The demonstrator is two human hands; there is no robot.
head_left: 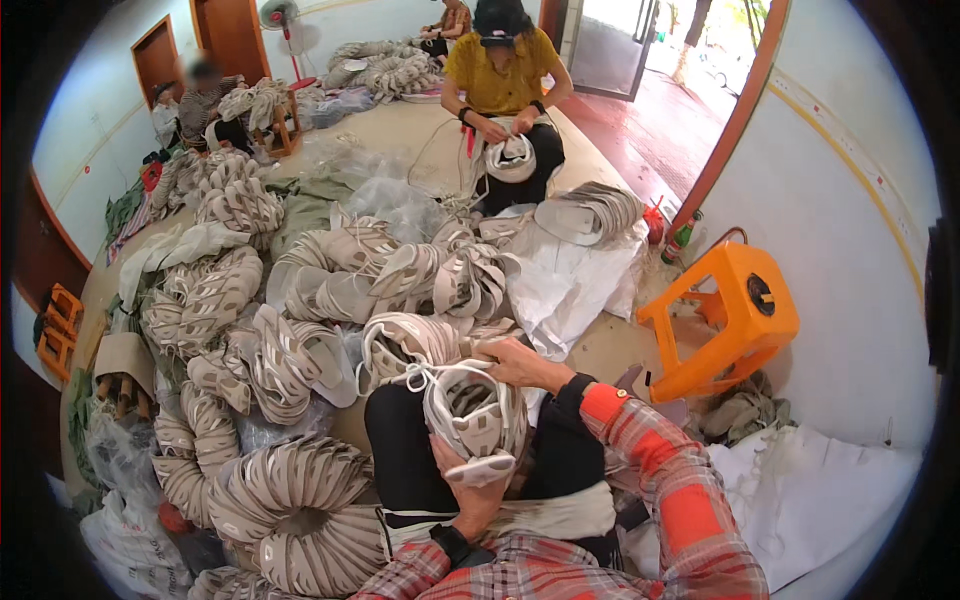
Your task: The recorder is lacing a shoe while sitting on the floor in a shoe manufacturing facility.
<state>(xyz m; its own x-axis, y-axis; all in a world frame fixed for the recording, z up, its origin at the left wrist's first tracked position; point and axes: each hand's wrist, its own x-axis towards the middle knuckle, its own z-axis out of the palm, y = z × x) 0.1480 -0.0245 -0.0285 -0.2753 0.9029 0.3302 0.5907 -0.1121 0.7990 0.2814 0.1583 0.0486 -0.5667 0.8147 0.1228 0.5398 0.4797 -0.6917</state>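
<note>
Between my knees I hold a bundle of beige and white shoe uppers (478, 415), nested in one another. My left hand (468, 490) is closed round its near left side, by a pale tongue-shaped flap. At the far edge my right hand (520, 363) is closed, its fingertips pressed to the bundle's rim; whether they also pinch a cord there is hidden. A white lace (418, 374) lies looped at the bundle's left edge. Just beyond my hands rests another stack of the same uppers (405, 340), touching the bundle.
Coiled rows of uppers (290, 505) cover the floor on my left and ahead. An orange plastic stool (735, 310) stands at the right, near a green bottle (682, 238). A white sheet (580, 285) lies ahead. Across from me a co-worker (505, 75) handles a similar bundle.
</note>
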